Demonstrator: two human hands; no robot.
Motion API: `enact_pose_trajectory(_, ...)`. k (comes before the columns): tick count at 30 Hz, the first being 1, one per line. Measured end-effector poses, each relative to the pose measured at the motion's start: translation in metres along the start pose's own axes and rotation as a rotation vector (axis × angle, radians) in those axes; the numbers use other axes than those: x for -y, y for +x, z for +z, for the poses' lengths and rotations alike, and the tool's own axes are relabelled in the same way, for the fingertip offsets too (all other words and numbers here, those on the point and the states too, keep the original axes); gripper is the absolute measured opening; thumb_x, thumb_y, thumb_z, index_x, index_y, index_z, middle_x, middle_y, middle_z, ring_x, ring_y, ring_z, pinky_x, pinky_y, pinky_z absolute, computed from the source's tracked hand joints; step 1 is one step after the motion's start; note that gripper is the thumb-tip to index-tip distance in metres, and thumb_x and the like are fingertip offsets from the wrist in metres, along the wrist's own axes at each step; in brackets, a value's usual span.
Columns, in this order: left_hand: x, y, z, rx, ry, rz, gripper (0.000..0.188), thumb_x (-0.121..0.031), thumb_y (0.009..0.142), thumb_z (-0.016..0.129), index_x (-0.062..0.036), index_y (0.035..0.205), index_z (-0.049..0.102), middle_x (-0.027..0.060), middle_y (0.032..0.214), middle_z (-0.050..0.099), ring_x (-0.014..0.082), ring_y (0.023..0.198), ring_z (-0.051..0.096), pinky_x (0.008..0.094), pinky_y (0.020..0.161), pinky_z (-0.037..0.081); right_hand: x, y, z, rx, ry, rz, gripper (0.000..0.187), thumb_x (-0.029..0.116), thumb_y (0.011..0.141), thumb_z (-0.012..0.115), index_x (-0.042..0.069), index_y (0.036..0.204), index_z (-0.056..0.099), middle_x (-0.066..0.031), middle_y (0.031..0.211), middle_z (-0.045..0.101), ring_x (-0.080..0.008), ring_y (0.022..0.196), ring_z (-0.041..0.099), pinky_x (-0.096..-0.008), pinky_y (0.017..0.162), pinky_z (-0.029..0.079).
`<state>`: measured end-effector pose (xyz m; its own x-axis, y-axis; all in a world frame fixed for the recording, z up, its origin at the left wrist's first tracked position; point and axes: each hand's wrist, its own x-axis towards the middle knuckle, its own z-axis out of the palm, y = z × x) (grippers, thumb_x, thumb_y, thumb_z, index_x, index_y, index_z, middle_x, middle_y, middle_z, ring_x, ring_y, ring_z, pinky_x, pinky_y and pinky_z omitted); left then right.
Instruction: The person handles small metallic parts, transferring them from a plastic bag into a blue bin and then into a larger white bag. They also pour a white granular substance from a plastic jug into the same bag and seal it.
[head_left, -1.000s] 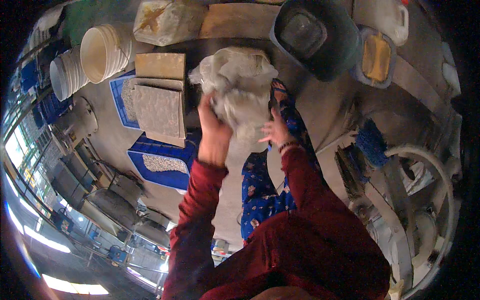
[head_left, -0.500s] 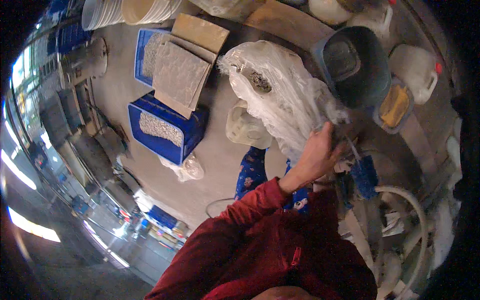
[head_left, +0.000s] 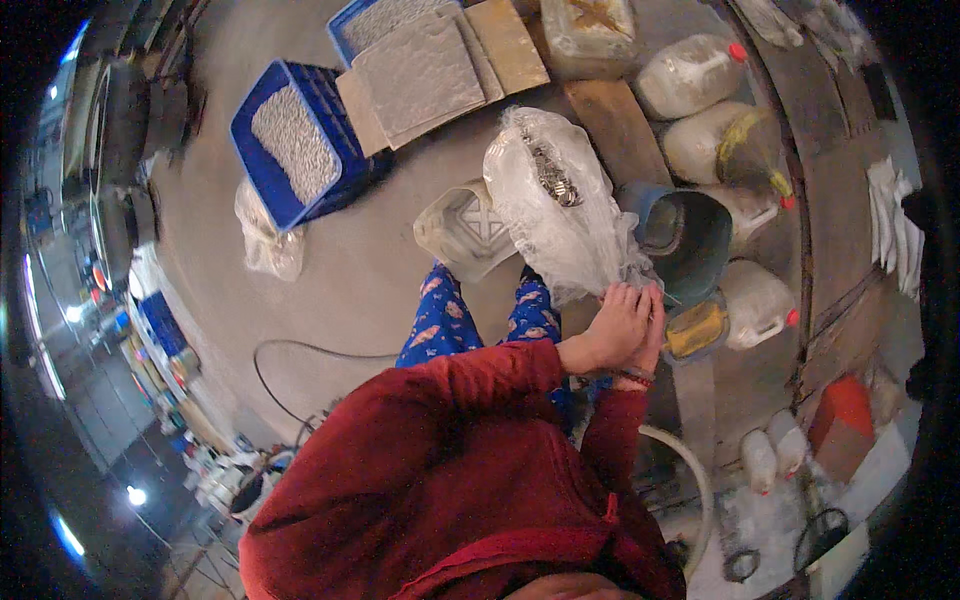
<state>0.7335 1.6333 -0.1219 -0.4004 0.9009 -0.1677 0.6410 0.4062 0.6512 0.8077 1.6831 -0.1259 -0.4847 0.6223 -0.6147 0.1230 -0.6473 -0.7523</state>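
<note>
A clear plastic bag [head_left: 590, 235] bulges in front of me, with small shiny metal pieces [head_left: 556, 180] showing through its upper part. At its bunched near end, my left hand [head_left: 610, 328] is closed on the plastic, fingers together. My right hand [head_left: 650, 335] presses close along its right side and grips the same end, its fingers partly hidden; a thin bracelet circles that wrist. A cloudy, cut-open plastic container [head_left: 462, 232] stands under the bag's left side, near my feet.
Left of the bag, a blue crate [head_left: 345, 165] holds pale pellets [head_left: 295, 145]. Flat boards [head_left: 425, 80] lie across another blue crate [head_left: 350, 30]. On the right are a dark tub [head_left: 705, 240], a yellow-filled tray [head_left: 697, 330] and several red-capped jugs [head_left: 690, 78]. A hose [head_left: 690, 465] curves near my right side.
The view has swung round, moving the crates up and left. The bag's end is now bunched under both hands, which have come together. The blue object beside my right hand no longer shows.
</note>
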Motion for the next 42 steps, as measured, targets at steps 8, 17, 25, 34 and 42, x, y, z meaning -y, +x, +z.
enact_pose_trajectory(8, 0.023, -0.020, -0.082, 0.300, -0.616, -0.016, 0.044, -0.026, 0.079, 0.060, -0.0009, 0.114, 0.054, 0.0241, 0.113, 0.055, 0.0362, 0.104, 0.054, 0.0422, 0.095, 0.039, 0.006, 0.048, -0.043, -0.227, -0.320, 0.028, 0.042, 0.002, 0.076, 0.059, 0.002, 0.117, 0.049, -0.0109, 0.110, 0.056, -0.0234, 0.096, 0.056, -0.0358, 0.079, 0.048)
enact_pose_trajectory(17, 0.342, 0.084, 0.093, 0.017, -0.470, -1.444, 0.124, -0.055, 0.062, 0.072, -0.0101, 0.141, -0.013, 0.0395, 0.137, 0.011, 0.0564, 0.123, 0.024, 0.0572, 0.100, 0.023, -0.004, 0.022, 0.003, -0.561, -0.043, 0.174, 0.037, 0.002, 0.074, 0.058, 0.002, 0.110, 0.057, -0.0159, 0.123, 0.049, -0.0279, 0.113, 0.048, -0.0406, 0.090, 0.042)
enact_pose_trajectory(25, 0.283, 0.073, 0.132, 0.177, -0.055, -0.619, 0.056, -0.007, 0.069, 0.054, 0.0163, 0.119, 0.039, 0.0225, 0.071, 0.061, 0.0352, 0.066, 0.062, 0.0431, 0.058, 0.050, -0.002, 0.020, -0.007, -0.218, -1.142, -0.027, 0.030, 0.007, 0.071, 0.063, 0.001, 0.101, 0.060, -0.0195, 0.127, 0.044, -0.0364, 0.119, 0.039, -0.0426, 0.100, 0.028)
enact_pose_trajectory(34, 0.160, -0.006, 0.053, -0.168, -0.529, -0.690, 0.081, 0.008, 0.067, 0.054, 0.0038, 0.138, 0.017, 0.0314, 0.102, 0.056, 0.0430, 0.093, 0.057, 0.0410, 0.078, 0.047, -0.005, 0.034, 0.008, -0.737, -0.114, 0.187, 0.039, 0.002, 0.077, 0.056, 0.002, 0.116, 0.049, -0.0109, 0.111, 0.050, -0.0229, 0.102, 0.051, -0.0325, 0.081, 0.046)
enact_pose_trajectory(42, 0.235, -0.041, -0.068, -0.485, -0.203, -0.754, 0.069, -0.005, 0.077, 0.060, -0.0057, 0.137, 0.026, 0.0203, 0.128, 0.040, 0.0342, 0.116, 0.041, 0.0436, 0.098, 0.034, -0.003, 0.038, 0.040, -0.420, -0.455, 0.014, 0.033, 0.003, 0.074, 0.062, -0.001, 0.106, 0.057, -0.0130, 0.115, 0.054, -0.0245, 0.105, 0.052, -0.0365, 0.091, 0.040)
